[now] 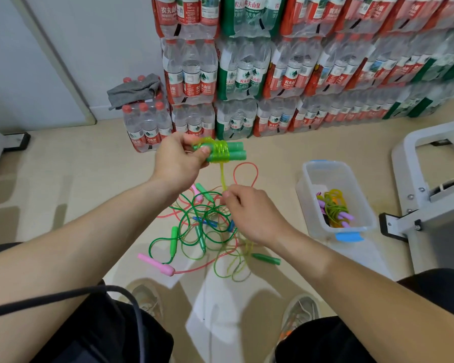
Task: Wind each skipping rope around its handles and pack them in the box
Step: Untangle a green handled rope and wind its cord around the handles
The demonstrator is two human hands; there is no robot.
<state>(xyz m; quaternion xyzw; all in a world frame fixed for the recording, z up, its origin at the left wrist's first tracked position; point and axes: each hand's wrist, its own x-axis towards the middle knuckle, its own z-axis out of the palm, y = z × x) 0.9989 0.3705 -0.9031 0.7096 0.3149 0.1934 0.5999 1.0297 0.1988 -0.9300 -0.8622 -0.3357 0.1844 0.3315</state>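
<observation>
My left hand [177,158] grips two green handles [235,151] held side by side, with several turns of yellow-green rope wound around their middle. A loose strand of that rope [222,176] hangs down to my right hand [249,213], which pinches it between thumb and fingers. Below my hands a tangle of skipping ropes [207,231] lies on the floor, with green, pink and blue handles. The clear plastic box [323,170] with blue clips stands to the right and holds a wound rope with purple handles [334,209].
Shrink-wrapped packs of water bottles [273,74] are stacked along the wall behind. A grey cloth [135,90] lies on one low pack. A white metal frame [414,163] stands at the right. My shoes [300,314] and a black cable [63,297] are below.
</observation>
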